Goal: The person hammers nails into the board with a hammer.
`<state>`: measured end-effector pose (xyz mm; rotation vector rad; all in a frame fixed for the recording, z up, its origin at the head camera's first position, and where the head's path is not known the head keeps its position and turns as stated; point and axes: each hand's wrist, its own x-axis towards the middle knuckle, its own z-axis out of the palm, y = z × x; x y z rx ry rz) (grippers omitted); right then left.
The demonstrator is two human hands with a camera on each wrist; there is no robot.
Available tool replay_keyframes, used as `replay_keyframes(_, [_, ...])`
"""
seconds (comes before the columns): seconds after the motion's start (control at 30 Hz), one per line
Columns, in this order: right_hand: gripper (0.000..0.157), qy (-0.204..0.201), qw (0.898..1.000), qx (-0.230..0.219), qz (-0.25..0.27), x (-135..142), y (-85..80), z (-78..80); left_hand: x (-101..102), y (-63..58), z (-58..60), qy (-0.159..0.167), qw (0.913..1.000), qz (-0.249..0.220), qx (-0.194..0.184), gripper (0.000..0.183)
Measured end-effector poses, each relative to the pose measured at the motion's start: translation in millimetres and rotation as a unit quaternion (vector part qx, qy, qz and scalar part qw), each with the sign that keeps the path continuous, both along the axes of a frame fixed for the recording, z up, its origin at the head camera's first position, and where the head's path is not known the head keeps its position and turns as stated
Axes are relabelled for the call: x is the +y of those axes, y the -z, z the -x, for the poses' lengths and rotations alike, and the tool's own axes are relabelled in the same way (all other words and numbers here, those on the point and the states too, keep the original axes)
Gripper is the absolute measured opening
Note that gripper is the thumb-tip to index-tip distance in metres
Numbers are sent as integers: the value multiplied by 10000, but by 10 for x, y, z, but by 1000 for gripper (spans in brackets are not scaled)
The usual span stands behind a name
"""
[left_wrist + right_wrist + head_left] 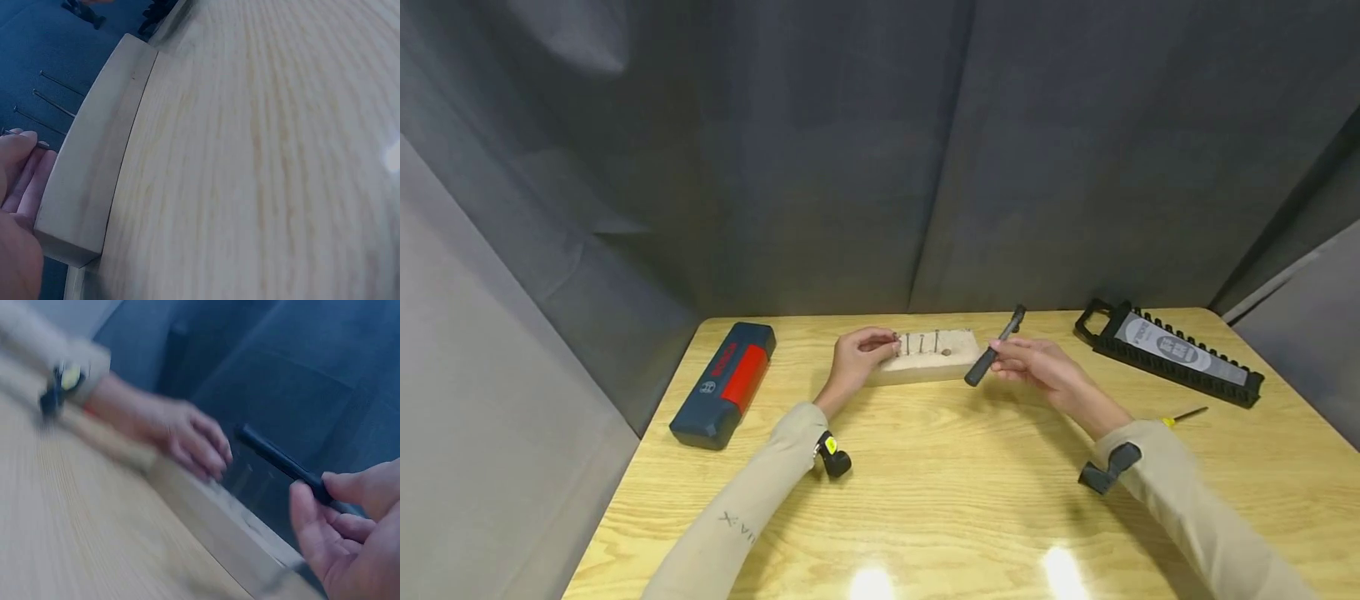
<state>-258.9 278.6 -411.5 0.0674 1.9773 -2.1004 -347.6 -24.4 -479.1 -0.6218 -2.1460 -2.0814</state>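
A pale wooden block (917, 372) lies on the table, with several nails (921, 343) standing in a row in its top. My left hand (859, 354) is at the block's left end. Its thumb and fingers pinch a nail (41, 145) there, close over the wood. My right hand (1037, 367) holds a small hammer (983, 365) to the right of the block, off the table. The hammer's dark grip end points down toward the block and its head points up and away. In the right wrist view the black handle (278, 457) shows between thumb and fingers.
A blue and red case (722, 387) lies at the left of the table (925, 500). At the right are a black slotted tool holder (1172, 350) and, by the right sleeve, a yellow-handled screwdriver (1187, 414). A dark curtain (820, 208) hangs behind the table.
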Motion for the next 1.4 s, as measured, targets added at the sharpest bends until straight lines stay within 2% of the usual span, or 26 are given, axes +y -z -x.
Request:
replay_keyframes(0.03, [21, 24, 9988, 148, -465, 30, 0, 8, -7, 0, -3, 1, 10000, 14, 3, 21])
replay_keyframes(0.1, [28, 44, 9887, 456, -1425, 88, -9, 25, -19, -5, -8, 11, 10000, 13, 2, 20])
replay_keyframes(0.17, [30, 9, 9696, 673, -2353, 148, -27, 55, -28, -9, -6, 22, 10000, 41, 46, 21])
replay_keyframes(0.23, [27, -117, 9453, 685, -3188, 203, -48, 98, -40, -11, 8, 56, 9999, 87, 93, 21])
replay_keyframes(0.33, [24, -396, 9150, 583, -3973, 247, -42, 177, -62, -8, 44, 136, 9996, 171, 205, 22])
replay_keyframes(0.37, [24, -508, 9084, 504, -4118, 249, -31, 203, -67, -5, 55, 166, 9994, 178, 228, 22])
replay_keyframes(0.43, [24, -725, 9017, 361, -4248, 242, 14, 253, -80, 4, 70, 193, 9993, 179, 262, 20])
replay_keyframes(0.57, [25, -1004, 8939, 186, -4365, 201, 111, 323, -88, 17, 81, 215, 9993, 186, 244, 17])
replay_keyframes(0.8, [30, -1096, 8653, 286, -4883, 127, 182, 386, -79, 8, 87, 265, 9989, 330, 190, 15])
replay_keyframes(0.87, [30, -1098, 8600, 245, -4977, 106, 180, 394, -79, 5, 79, 221, 9989, 375, 196, 15])
replay_keyframes(0.97, [29, -1078, 8577, 144, -5025, 85, 167, 407, -72, 6, 68, 189, 9987, 396, 243, 15])
replay_keyframes(1.27, [27, -1161, 8713, -380, -4753, 114, 137, 430, -49, 36, 53, 284, 9981, 509, 202, 15])
replay_keyframes(1.4, [28, -1266, 8685, -469, -4769, 123, 112, 425, -18, 30, 30, 323, 9980, 504, 218, 18])
